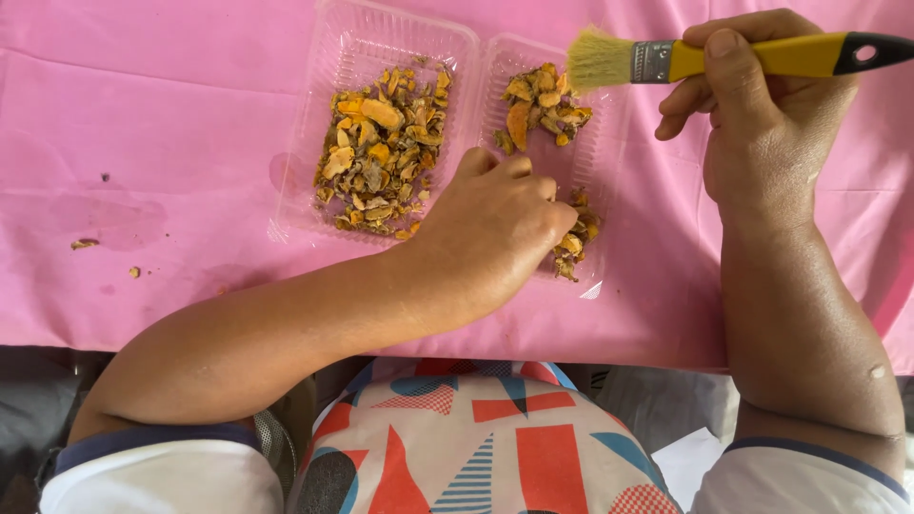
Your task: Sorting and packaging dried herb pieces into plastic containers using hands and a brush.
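Patterned cloth in red, blue and white fills the lower centre of the frame, nearest the camera. Just beyond it the left hand (pixel 495 224) lies curled over the right-hand clear plastic tray (pixel 609 190); its grip is folded among the dried orange-yellow root pieces (pixel 547 105), but whether it pinches one I cannot tell. The right hand (pixel 762 114), at the upper right, has its grip closed on the yellow handle of a paintbrush (pixel 666 59), with the pale bristles hovering over that tray's far edge. Brushing well would mean light strokes while each piece is held steady. Left of it, a second tray (pixel 314 143) holds a fuller heap. Both sit on the pink surface (pixel 143 114).
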